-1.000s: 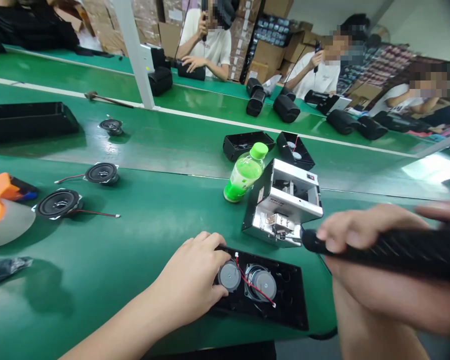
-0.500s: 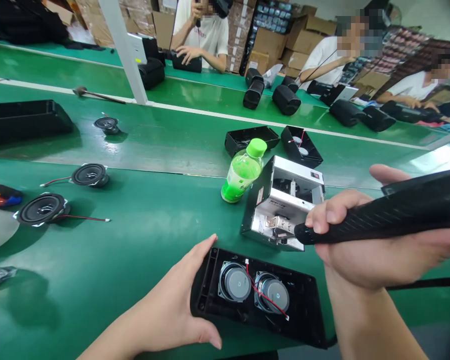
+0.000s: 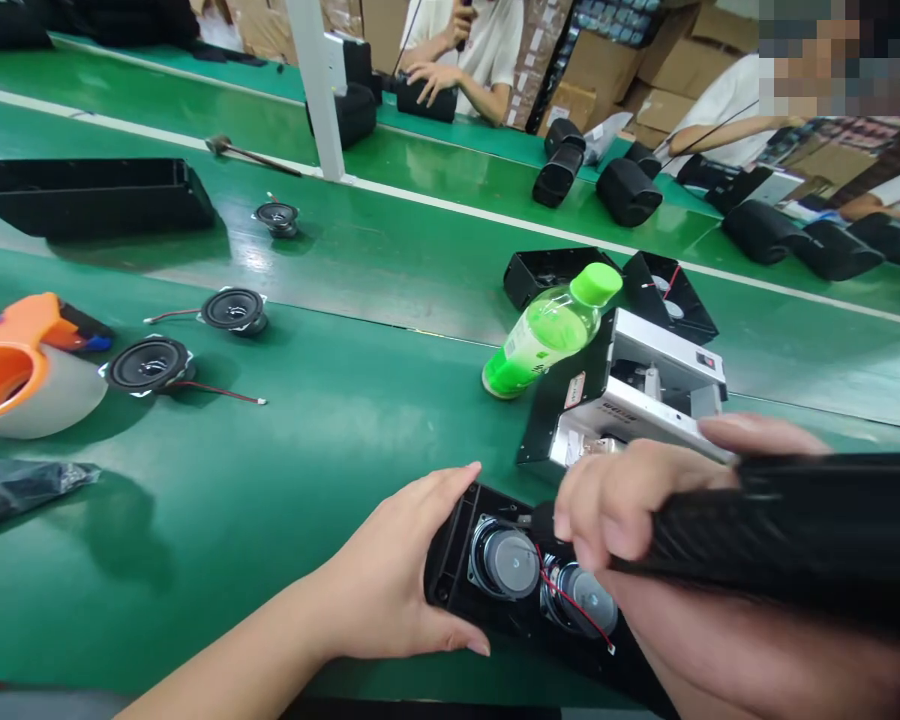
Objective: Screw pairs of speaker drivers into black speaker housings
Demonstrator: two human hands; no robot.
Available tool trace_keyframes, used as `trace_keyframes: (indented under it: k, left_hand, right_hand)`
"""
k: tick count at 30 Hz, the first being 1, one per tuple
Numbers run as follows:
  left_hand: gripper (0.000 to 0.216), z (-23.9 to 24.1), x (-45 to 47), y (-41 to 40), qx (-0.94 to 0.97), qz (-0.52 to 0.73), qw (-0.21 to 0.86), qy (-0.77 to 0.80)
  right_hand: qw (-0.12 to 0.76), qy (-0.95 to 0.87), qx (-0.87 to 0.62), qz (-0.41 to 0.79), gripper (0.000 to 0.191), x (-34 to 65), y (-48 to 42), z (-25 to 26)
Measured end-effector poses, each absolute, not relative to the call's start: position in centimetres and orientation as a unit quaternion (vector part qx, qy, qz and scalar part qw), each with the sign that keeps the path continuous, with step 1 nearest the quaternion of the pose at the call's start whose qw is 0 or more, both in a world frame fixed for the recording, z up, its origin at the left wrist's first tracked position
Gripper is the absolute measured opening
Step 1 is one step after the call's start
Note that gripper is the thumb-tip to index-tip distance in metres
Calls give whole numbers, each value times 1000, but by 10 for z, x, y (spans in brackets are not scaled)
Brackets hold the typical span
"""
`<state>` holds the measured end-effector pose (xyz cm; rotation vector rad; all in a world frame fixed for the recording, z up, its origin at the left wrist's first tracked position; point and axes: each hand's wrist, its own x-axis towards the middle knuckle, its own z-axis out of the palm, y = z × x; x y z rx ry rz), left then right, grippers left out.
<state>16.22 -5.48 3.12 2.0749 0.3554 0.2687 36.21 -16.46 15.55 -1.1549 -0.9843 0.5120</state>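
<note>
A black speaker panel (image 3: 457, 545) lies at the near edge of the green table, with two round drivers (image 3: 506, 563) joined by a red wire (image 3: 570, 600). My left hand (image 3: 394, 575) grips the panel's left end. My right hand (image 3: 645, 520) holds a thick black electric screwdriver (image 3: 795, 525), its tip down over the panel above the drivers. Just behind stands a silver metal box (image 3: 645, 400).
A green bottle (image 3: 547, 330) leans by the silver box. Loose speaker drivers (image 3: 150, 365) lie to the left, near an orange tape dispenser (image 3: 15, 365) and a black tray (image 3: 90, 195). Other people work at the far bench among black speakers (image 3: 626, 190).
My right hand has brought the screwdriver from the silver box down to the panel. My left hand moved from on top of the drivers to the panel's left end.
</note>
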Motion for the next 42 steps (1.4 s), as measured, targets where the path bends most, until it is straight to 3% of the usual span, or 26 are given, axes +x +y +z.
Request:
trace_keyframes:
  k: [3,7,21,40,42]
  left_hand:
    - [145,29,163,-54,853,145,487,119]
    - [140,28,165,-53,851,174,486,97]
    - [136,30,165,-53,841,165,505,101]
    - [154,29,164,-51,823,172,535,84]
    - [140,36,162,-50,812,184,548,86]
  right_hand:
    - [701,-426,-496,284,60,360,-151,148]
    - [696,-414,-509,291,74,364,-148,138]
    - [685,-438,-505,291,67,354,-147,125]
    - [699,-434,-505,261,53,350,-151,128]
    - [699,-426,-511,260,53,349,-152,130]
